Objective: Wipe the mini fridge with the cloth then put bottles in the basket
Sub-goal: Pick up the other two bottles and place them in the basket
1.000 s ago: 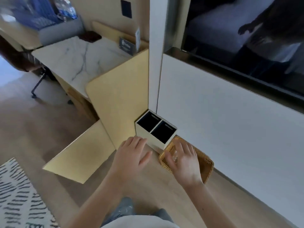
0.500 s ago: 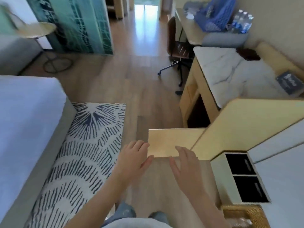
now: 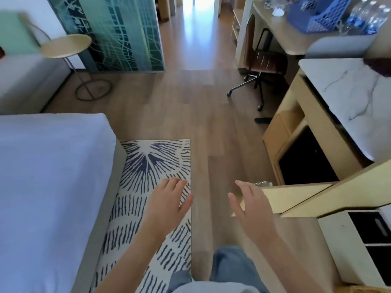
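Both hands empty and spread open: left hand (image 3: 169,203) hovers over the patterned rug (image 3: 152,166), right hand (image 3: 251,210) just beside the near edge of the open cabinet door (image 3: 296,197). No cloth in view. Basket (image 3: 364,289) only shows as a wicker rim at the near right corner, below the white two-slot bin (image 3: 347,246). One bottle tip (image 3: 262,183) pokes out behind the door on the floor; more bottles (image 3: 368,15) sit on the far right surface beside a blue tray (image 3: 317,15). Dark fridge front (image 3: 304,157) sits in the cabinet. Open hands suggest a reach for that floor bottle next.
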A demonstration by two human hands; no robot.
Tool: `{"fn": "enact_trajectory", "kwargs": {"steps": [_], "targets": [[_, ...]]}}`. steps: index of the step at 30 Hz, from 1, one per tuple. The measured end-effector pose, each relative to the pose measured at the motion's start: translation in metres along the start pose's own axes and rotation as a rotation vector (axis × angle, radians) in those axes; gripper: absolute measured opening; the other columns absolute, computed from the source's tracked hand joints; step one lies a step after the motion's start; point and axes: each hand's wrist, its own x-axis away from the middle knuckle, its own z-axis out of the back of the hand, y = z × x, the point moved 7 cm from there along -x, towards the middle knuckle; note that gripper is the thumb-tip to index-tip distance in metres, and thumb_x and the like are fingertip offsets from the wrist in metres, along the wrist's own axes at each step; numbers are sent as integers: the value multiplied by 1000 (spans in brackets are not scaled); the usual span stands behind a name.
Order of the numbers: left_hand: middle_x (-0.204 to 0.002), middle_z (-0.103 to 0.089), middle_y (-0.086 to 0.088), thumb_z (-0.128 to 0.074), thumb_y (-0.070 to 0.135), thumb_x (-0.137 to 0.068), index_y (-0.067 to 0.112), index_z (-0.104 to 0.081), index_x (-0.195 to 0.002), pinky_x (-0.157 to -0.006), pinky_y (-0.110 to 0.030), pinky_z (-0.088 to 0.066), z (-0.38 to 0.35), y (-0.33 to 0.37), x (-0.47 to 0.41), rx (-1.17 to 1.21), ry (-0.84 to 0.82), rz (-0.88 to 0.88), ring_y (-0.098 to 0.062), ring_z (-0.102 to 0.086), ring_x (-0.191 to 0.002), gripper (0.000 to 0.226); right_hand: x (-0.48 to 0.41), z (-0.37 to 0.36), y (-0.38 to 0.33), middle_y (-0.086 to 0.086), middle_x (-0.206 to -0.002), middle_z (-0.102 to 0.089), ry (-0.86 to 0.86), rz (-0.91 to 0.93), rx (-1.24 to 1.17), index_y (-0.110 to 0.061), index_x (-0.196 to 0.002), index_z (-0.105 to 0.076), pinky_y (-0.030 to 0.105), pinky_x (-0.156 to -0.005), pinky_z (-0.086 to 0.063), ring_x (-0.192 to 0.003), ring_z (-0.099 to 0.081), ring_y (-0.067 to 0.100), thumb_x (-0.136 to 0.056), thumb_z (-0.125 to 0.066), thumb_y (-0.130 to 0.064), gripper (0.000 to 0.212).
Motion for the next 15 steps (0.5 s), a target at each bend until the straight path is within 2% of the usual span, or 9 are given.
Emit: {"fn": "enact_trajectory", "kwargs": {"steps": [5,9,15], "targets": [[-111,-70,-5,-42,43,-96,8,-69,-116,-85,-40,-56,-23,-37,-54,42,-15,26,-25,-65,-102,49,-67,-38,1,9,-114,-71,-43,-28,0,-5,-120,-67,40,-88,-54,-104,-67,28,-98,-46,-47,52],[-111,-69,-3,-40,45,-98,9,-68,-117,-85,-39,-55,-34,-66,-129,28,-42,39,-23,-64,-100,49,-150,-69,14,9,-121,-68,-105,-43,4,-6,-126,-64,44,-96,-52,-113,-62,28,-98,-62,-34,40],[-106,-70,-5,-41,44,-96,8,-69,-113,-81,-37,-56,-6,-96,-284,14,33,31,-25,-65,-95,49,-298,-67,24,4,-128,-65,-76,-40,-3,-12,-132,-61,41,-104,-47,-120,-59,23,-99,-58,-38,42]]}}
